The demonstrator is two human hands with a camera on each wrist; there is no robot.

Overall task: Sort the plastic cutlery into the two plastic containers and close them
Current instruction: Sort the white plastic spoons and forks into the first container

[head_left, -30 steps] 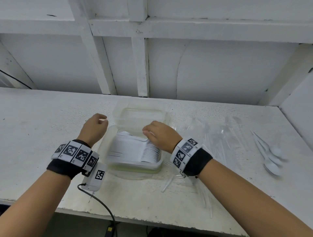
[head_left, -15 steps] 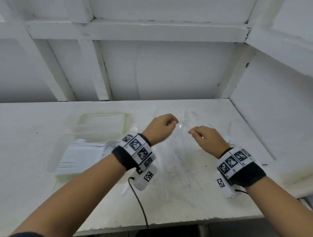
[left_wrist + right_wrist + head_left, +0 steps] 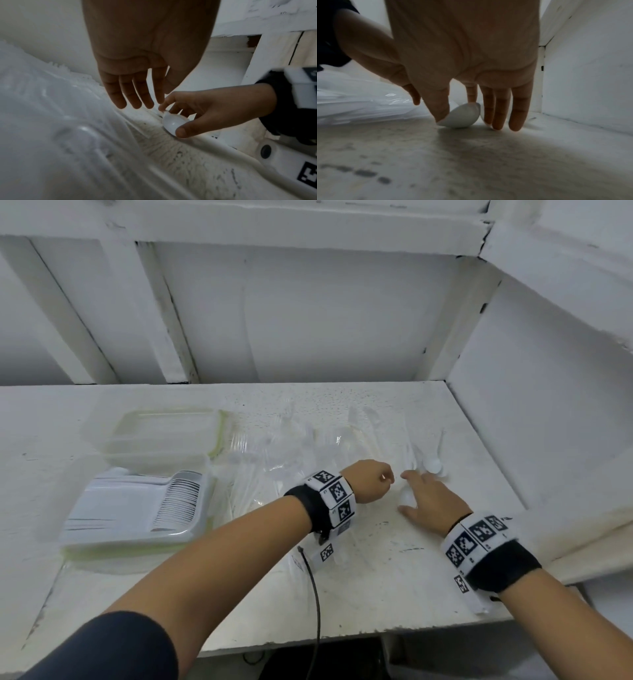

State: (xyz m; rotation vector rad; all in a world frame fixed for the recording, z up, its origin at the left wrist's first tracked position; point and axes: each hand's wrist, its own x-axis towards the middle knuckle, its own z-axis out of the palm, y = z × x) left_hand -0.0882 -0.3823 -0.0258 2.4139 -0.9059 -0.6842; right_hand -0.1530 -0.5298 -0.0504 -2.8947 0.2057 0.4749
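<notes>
The right hand (image 3: 433, 503) is lowered onto the white desk (image 3: 359, 587) near its right end, palm down; its thumb and index finger pinch the bowl of a white plastic spoon (image 3: 462, 117), which touches the desk surface, while the other fingers (image 3: 501, 108) reach straight down to the desk beside the bowl; the grip of this hand is therefore closed on the spoon. The left hand (image 3: 368, 481) hovers just beside the right hand, on its left; in the left wrist view its fingers (image 3: 130, 93) hang straight and relaxed above the desk and hold nothing, so its grip is open. More white spoons (image 3: 432, 463) lie on the desk just beyond the right hand's fingertips. A loose spread of clear plastic cutlery (image 3: 274, 460) covers the desk between the hands and the containers; individual pieces cannot be told apart. At the left of the desk stands an uncovered plastic container (image 3: 137, 542) with a greenish rim, packed with a neat row of white cutlery (image 3: 171, 503); behind it, touching or nearly touching, is the second clear container (image 3: 164, 436), also green-edged; its contents cannot be made out. Both wrists carry bands with black-and-white markers (image 3: 337, 498); a black cable (image 3: 317, 604) runs from the left wrist over the front edge of the desk.
</notes>
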